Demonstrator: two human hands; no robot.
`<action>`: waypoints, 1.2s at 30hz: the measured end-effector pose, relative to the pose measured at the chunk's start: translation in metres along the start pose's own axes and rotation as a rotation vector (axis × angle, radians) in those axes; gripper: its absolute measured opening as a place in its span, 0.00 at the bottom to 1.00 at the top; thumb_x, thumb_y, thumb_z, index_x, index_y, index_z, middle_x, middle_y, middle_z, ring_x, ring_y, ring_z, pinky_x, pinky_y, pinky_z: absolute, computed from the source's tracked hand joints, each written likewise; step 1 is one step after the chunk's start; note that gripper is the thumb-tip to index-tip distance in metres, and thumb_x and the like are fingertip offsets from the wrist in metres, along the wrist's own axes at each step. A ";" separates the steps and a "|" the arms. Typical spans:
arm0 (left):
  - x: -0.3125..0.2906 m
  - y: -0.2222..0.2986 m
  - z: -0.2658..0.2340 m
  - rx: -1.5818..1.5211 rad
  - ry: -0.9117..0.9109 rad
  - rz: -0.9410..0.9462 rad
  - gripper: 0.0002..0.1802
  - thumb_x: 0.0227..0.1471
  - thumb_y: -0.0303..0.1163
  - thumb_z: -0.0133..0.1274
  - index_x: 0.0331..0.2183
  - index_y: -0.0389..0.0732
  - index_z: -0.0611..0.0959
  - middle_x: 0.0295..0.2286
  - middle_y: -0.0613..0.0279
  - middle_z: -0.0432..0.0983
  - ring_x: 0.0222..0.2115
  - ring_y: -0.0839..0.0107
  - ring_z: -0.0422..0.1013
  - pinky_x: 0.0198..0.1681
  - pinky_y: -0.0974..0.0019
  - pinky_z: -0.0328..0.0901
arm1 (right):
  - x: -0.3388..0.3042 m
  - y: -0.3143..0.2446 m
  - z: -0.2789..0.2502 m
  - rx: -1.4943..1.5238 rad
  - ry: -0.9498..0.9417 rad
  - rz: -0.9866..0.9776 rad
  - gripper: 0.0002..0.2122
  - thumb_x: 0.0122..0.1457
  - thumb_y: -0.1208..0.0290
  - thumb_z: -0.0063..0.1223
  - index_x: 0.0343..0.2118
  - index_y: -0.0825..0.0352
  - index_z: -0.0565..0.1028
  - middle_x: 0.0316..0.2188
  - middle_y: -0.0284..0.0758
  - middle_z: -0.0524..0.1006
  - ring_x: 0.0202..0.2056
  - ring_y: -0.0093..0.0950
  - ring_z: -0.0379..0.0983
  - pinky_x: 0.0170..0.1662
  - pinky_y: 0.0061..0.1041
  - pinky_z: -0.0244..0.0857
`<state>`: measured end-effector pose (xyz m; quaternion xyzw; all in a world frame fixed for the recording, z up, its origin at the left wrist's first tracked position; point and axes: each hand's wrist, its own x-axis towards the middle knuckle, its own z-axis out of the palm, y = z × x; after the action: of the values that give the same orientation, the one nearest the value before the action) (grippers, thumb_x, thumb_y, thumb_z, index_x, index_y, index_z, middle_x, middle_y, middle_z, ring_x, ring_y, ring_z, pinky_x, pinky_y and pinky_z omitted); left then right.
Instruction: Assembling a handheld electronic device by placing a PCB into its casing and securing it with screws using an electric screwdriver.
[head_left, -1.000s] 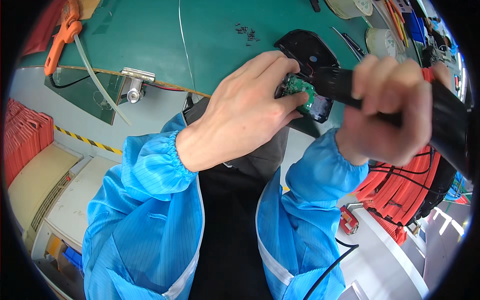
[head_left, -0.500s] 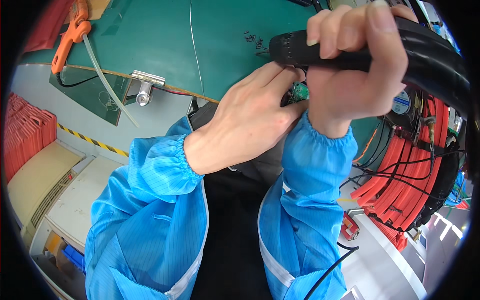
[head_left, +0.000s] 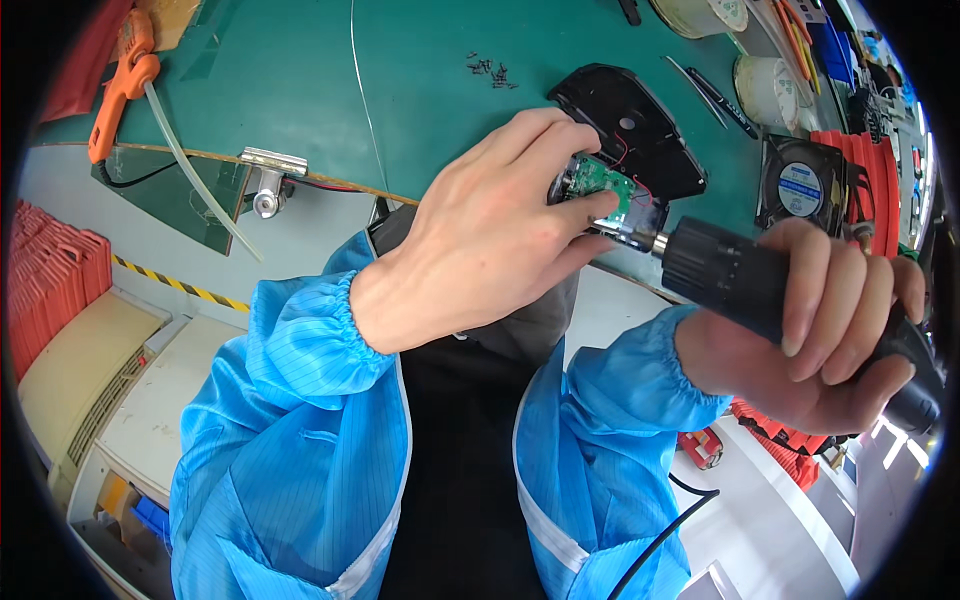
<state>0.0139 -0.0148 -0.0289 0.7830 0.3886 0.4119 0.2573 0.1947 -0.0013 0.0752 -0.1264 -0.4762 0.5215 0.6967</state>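
Green surface [head_left: 280, 90] spanning the upper part of the view, beside a pale floor. Blue bin [head_left: 152, 518] at eight o'clock, low in a white cabinet [head_left: 140, 400], contents too small to make out. Open black shell [head_left: 625, 110] at one o'clock, linked by thin red wires [head_left: 622, 155] to a green circuit board [head_left: 612, 185] between one and two o'clock. Fingers of the left hand [head_left: 480, 230] clamped on that board and covering part of it; fingers of the right hand [head_left: 820, 330] at three o'clock wrapped around a black electric screwdriver [head_left: 725, 270], bit [head_left: 660, 243] at the board's right end. Cannot tell whether touching.

Loose black screws [head_left: 492, 70] at twelve o'clock; tweezers [head_left: 695, 88] between one and two; black fan [head_left: 800, 188] at two, just beyond the screwdriver. Orange glue gun [head_left: 125, 85] at ten.

Near edge running from nine-thirty to beneath the left hand, gripped by a metal clip [head_left: 270, 182] at ten. Broad green stretch at eleven, crossed only by a thin white wire [head_left: 360, 95].
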 end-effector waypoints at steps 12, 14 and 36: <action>0.001 0.002 -0.001 0.029 -0.030 -0.013 0.22 0.36 0.27 0.71 0.40 0.41 0.90 0.50 0.55 0.73 0.52 0.51 0.70 0.49 0.55 0.71 | -0.023 0.000 -0.017 -0.076 -0.011 0.056 0.14 0.63 0.67 0.57 0.48 0.65 0.68 0.20 0.25 0.70 0.18 0.17 0.67 0.27 0.22 0.65; 0.000 0.002 -0.001 0.029 -0.033 -0.017 0.22 0.36 0.27 0.70 0.40 0.42 0.90 0.50 0.55 0.73 0.52 0.51 0.70 0.49 0.55 0.71 | -0.024 0.002 -0.017 -0.064 0.001 0.042 0.15 0.64 0.67 0.56 0.48 0.66 0.68 0.20 0.25 0.70 0.18 0.17 0.67 0.27 0.22 0.64; 0.000 0.001 -0.001 0.036 -0.036 -0.011 0.19 0.41 0.25 0.67 0.40 0.41 0.90 0.50 0.53 0.73 0.52 0.50 0.69 0.51 0.54 0.70 | -0.021 -0.003 -0.021 -0.085 -0.015 0.042 0.15 0.63 0.66 0.56 0.48 0.65 0.67 0.20 0.25 0.70 0.19 0.18 0.68 0.28 0.23 0.64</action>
<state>0.0138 -0.0154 -0.0277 0.7926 0.3955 0.3895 0.2524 0.2128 -0.0133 0.0551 -0.1620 -0.5002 0.5163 0.6760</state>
